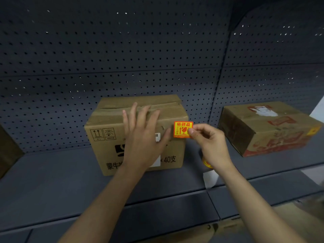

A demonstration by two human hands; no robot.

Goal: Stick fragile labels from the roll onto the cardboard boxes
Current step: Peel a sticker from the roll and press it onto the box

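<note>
While the left hand (142, 141) is held before the box (105, 155), fingers (134, 113) released and spread, a label (182, 128) is pinched just right of them by the right hand (210, 142).

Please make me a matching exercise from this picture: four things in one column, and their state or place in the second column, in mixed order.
1 left hand
2 right hand
3 fragile label
4 red-printed box

A stands on the shelf, far right
B pinched, yellow and orange
C fingers spread before the middle box
D pinches the label

Pairs: 1-C, 2-D, 3-B, 4-A
</note>
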